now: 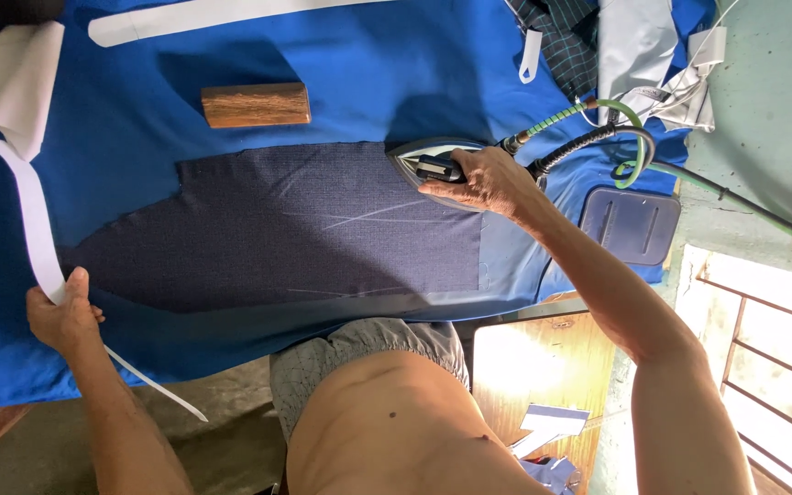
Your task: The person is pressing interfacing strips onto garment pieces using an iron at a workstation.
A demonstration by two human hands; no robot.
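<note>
Left hand point(64, 316) pinches white strip point(37, 229) just off dark fabric point(304, 225); right hand point(483, 181) grips iron point(433, 165) on fabric's edge; wood block point(256, 104) beside fabric.

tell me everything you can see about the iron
The iron is a grey steam iron with a dark handle, lying flat on the edge of the dark navy fabric piece over the blue cloth cover. The right hand holds its handle. A braided cord and a dark hose run from its rear.
</note>
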